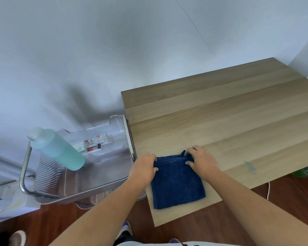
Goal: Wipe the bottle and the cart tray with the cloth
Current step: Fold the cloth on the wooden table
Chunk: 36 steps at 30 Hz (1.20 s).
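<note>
A dark blue cloth (178,183) lies folded flat on the near left corner of the wooden table (220,112). My left hand (143,166) pinches its far left corner, and my right hand (200,160) pinches its far right corner. A clear plastic bottle (59,150) with pale green liquid and a whitish cap stands in the clear cart tray (96,174) to the left of the table. Both hands are on the table, to the right of the tray.
The cart has a metal handle (25,167) on its left side and a lower shelf with small red-capped containers (95,143). A green smear (250,166) marks the table's near right edge. White wall stands behind; dark wooden floor (292,201) lies below.
</note>
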Motion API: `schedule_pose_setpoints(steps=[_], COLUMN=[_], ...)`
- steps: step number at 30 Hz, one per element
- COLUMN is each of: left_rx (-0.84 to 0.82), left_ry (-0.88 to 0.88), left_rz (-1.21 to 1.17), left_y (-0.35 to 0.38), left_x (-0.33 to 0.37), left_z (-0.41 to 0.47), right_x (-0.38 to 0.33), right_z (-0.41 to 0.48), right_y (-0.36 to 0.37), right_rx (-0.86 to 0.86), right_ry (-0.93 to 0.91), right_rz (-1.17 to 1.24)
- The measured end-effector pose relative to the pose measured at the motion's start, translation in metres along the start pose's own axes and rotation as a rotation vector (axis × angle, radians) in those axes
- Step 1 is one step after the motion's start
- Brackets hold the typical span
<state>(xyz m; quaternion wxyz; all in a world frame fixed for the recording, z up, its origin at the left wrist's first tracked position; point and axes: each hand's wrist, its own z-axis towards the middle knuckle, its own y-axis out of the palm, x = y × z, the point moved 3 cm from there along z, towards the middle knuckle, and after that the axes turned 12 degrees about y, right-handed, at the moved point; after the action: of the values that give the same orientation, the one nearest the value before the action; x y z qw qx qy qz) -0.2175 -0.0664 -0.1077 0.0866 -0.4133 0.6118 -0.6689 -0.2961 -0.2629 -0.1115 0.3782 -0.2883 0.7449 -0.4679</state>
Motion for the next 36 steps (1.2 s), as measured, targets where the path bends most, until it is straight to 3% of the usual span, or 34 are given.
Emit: schedule_pose_setpoints(steps=[6, 14, 19, 23, 28, 32, 36], left_rx=[0.090, 0.076, -0.031, 0.026, -0.292, -0.581, -0.727], left_ry=[-0.036, -0.063, -0.057, 0.029, 0.006, -0.133, -0.208], left_rz=[-0.081, -0.117, -0.036, -0.088, -0.616, -0.789, -0.845], left_y=[-0.006, 0.005, 0.009, -0.009, -0.031, -0.031, -0.014], left_x=[-0.005, -0.007, -0.009, -0.002, 0.020, 0.037, 0.040], left_z=[0.015, 0.029, 0.032, 0.017, -0.023, -0.045, -0.060], right_x=[0.007, 0.013, 0.011, 0.012, 0.022, 0.028, 0.035], right_z=[0.008, 0.015, 0.011, -0.009, -0.044, -0.064, -0.074], right_y=[-0.006, -0.003, -0.009, -0.031, -0.047, -0.043, -0.030], right_rx=[-0.098, -0.124, -0.182, -0.304, -0.652, -0.913, -1.142], right_ry=[0.137, 0.213, 0.229, 0.138, 0.054, 0.085, 0.147], right_rz=[0.352, 0.560, 0.697, 0.882, 0.833, 0.765, 0.752])
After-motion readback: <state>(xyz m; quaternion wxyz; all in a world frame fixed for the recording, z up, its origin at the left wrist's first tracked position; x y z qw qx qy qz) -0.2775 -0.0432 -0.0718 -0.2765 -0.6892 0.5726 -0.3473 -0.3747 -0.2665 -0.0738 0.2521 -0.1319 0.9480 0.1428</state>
